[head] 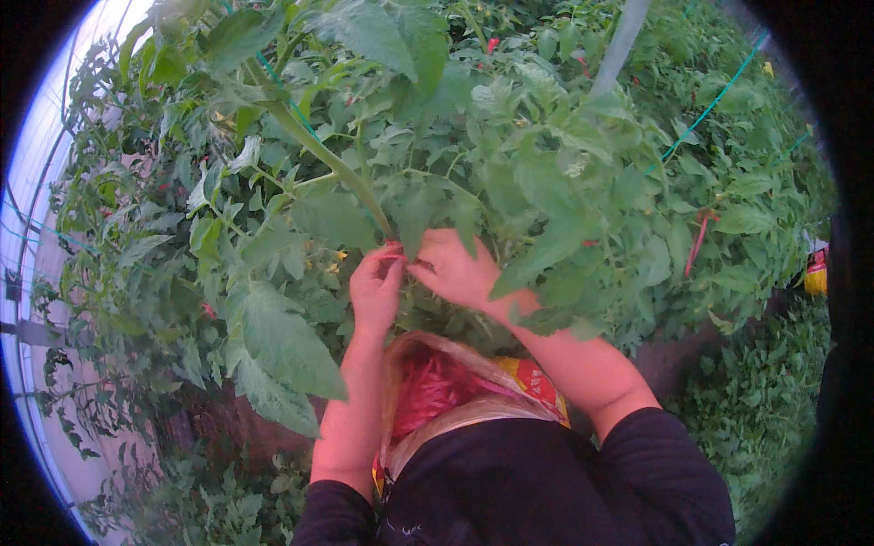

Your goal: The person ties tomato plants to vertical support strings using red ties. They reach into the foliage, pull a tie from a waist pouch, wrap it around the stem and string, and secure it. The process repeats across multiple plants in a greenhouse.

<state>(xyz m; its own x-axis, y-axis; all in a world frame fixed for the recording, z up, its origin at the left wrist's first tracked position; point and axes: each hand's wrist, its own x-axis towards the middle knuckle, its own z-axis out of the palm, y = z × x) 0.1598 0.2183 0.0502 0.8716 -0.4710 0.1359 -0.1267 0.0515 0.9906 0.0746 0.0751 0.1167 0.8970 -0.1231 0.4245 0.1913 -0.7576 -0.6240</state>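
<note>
A thick green tomato stem (334, 164) slants down from the upper left to where both hands meet. A thin red plastic strip (390, 251) crosses the stem at its lower visible end. My left hand (377, 286) pinches this strip between thumb and fingers. From the other side, my right hand (454, 269) has its fingertips closed at the strip's right end, with leaves covering some of the fingers. Below the hands, against the dark shirt, an open plastic sack (471, 413) holds many loose pinkish-red strips (433, 385).
Dense tomato foliage surrounds the hands, and a large leaf (290, 341) overhangs my left forearm. Green twine (717, 106) runs diagonally at right, near a grey pole (620, 44). Another red strip (696, 242) hangs on a plant. Greenhouse film (41, 157) curves along the left.
</note>
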